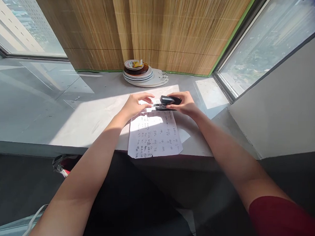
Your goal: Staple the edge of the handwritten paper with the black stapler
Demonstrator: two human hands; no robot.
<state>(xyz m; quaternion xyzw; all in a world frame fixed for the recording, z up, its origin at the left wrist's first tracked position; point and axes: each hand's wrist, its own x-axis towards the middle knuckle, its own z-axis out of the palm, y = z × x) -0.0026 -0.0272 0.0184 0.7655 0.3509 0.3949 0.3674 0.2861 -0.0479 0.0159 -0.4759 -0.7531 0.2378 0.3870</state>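
Observation:
A black stapler [167, 99] is gripped in my right hand [185, 101], its top arm apart from its base and a shiny metal part showing between them. My left hand [137, 104] is at the stapler's left end, thumb and fingers curled around a small, slim, shiny piece. Whether that piece is loose or part of the stapler I cannot tell. Below both hands, sheets of handwritten paper [155, 138] lie on the ledge, their lower edge at its front edge.
The pale ledge [100, 114] runs below the windows. Stacked plates [137, 76] with a small yellow packet [137, 64] on top stand behind my hands, against a bamboo blind [149, 32]. A white wall [278, 103] closes off the right side.

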